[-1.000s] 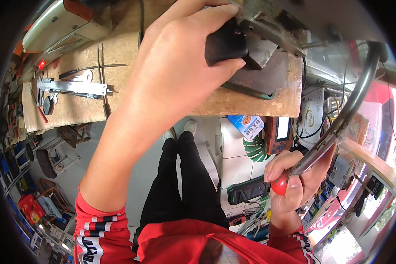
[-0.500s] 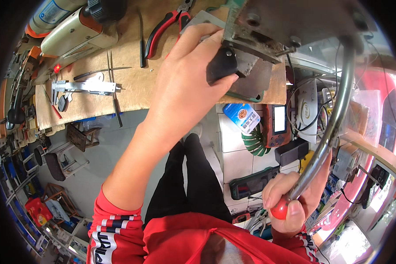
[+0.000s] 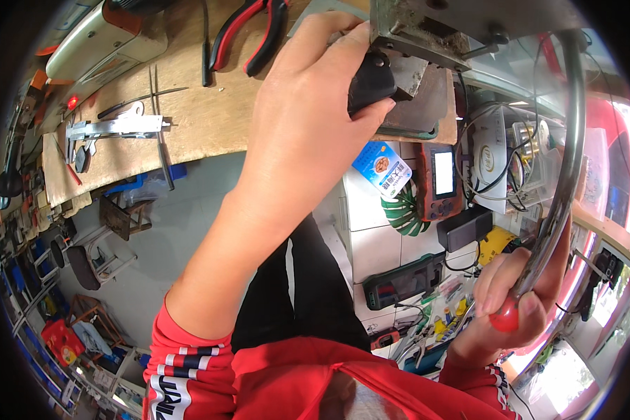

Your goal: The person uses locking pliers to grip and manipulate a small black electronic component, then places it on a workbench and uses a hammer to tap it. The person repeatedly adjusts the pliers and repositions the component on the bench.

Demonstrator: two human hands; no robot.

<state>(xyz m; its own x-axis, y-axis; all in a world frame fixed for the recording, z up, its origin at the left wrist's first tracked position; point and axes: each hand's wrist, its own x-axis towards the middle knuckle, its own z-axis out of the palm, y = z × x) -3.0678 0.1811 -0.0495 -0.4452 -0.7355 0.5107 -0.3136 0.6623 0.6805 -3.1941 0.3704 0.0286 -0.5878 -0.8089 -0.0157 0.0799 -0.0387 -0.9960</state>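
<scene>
My left hand (image 3: 304, 91) is closed around a rounded black piece (image 3: 372, 80) with a small round metal fitting; its exact kind I cannot make out. The piece lies against a small metal block (image 3: 411, 73) under the head of a grey metal hand press (image 3: 416, 33), on the bench's right end. My fingers hide much of it. Lower right, my right hand (image 3: 486, 336) wraps round the red ball knob (image 3: 504, 320) at the end of the press's curved steel lever (image 3: 565, 182).
On the wooden bench (image 3: 203, 126) lie red-and-black pliers (image 3: 266, 42), a caliper (image 3: 119, 127) and thin files (image 3: 162, 154). Beyond its right edge are a handheld device with a lit screen (image 3: 442, 175), a dark tablet (image 3: 402, 280) and cables. A stool (image 3: 84, 268) stands lower left.
My right hand and the lever's red knob have swung rightward and slightly up. My left hand keeps its hold on the black piece. The whole view has shifted a little.
</scene>
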